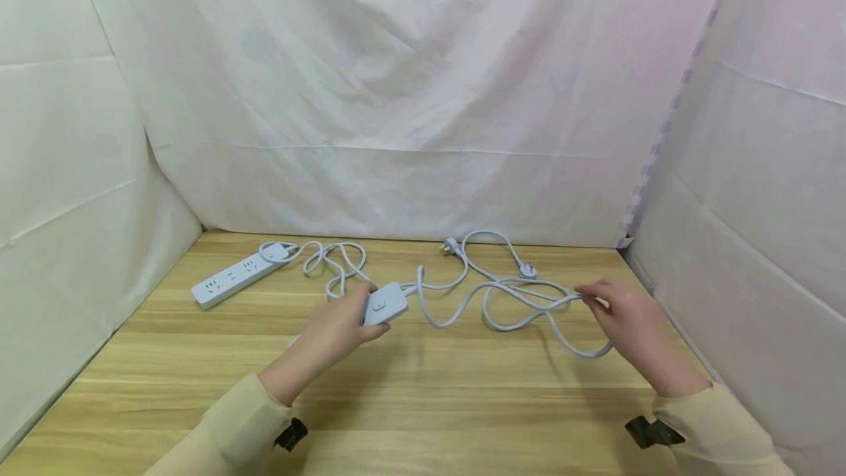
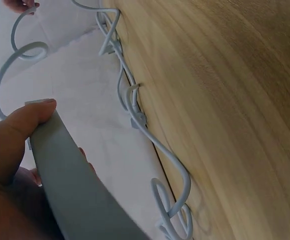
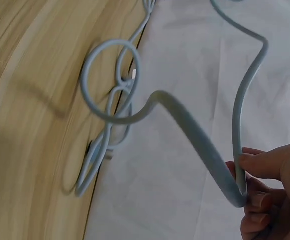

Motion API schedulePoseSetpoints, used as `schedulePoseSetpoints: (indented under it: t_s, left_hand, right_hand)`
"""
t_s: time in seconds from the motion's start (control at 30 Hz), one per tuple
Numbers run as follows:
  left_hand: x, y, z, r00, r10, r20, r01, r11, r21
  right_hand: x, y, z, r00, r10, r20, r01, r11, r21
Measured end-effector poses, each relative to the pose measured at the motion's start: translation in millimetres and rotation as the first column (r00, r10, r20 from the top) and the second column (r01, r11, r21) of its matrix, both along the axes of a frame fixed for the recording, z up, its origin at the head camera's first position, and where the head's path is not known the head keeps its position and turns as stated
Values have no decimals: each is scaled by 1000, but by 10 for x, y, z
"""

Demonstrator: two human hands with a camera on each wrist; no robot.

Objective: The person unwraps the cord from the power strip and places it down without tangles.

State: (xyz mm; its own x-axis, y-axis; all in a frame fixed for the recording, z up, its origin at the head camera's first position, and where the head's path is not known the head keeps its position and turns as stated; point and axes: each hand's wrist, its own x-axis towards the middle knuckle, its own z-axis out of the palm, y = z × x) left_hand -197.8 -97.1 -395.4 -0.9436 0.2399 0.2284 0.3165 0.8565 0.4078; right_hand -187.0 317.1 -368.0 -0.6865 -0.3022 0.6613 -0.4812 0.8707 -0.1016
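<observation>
My left hand point(image 1: 338, 320) grips a white power strip point(image 1: 386, 304) above the table, its end with a switch showing beyond the fingers. In the left wrist view, the thumb lies along the edge of this strip point(image 2: 80, 185), and the lower part runs out of frame. From the strip a white cable point(image 1: 443, 325) loops across to the right. My right hand point(image 1: 631, 320) pinches that cable between thumb and fingers, raised off the table. The right wrist view shows the cable point(image 3: 197, 135) bent back sharply at the fingertips of the right hand point(image 3: 272, 172).
A second white power strip point(image 1: 231, 282) lies at the table's left, its cable point(image 1: 346, 244) coiled beside it. Two plugs, one near the back middle point(image 1: 452, 245) and one farther right point(image 1: 527, 270), rest on the wooden table point(image 1: 423, 417). White curtains point(image 1: 423, 116) enclose the back and sides.
</observation>
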Motion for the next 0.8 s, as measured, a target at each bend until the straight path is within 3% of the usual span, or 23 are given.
schedulePoseSetpoints:
  t_s: [0.2,0.4,0.6,0.8]
  left_hand:
    - [-57,48,-46,998,-58,-26,58,998,-27]
    - [-106,116,-159,995,-86,-41,82,992,-94]
    - [-165,235,-281,985,-151,-88,130,969,-211]
    - [-199,366,-352,971,-218,-95,185,944,-274]
  right_hand:
    - [-99,153,-26,997,-48,66,47,999,17]
    - [-213,283,-117,979,-89,184,92,996,-4]
    - [-309,423,-219,958,-113,262,119,993,-7]
    - [-439,517,-313,920,-99,380,103,995,10]
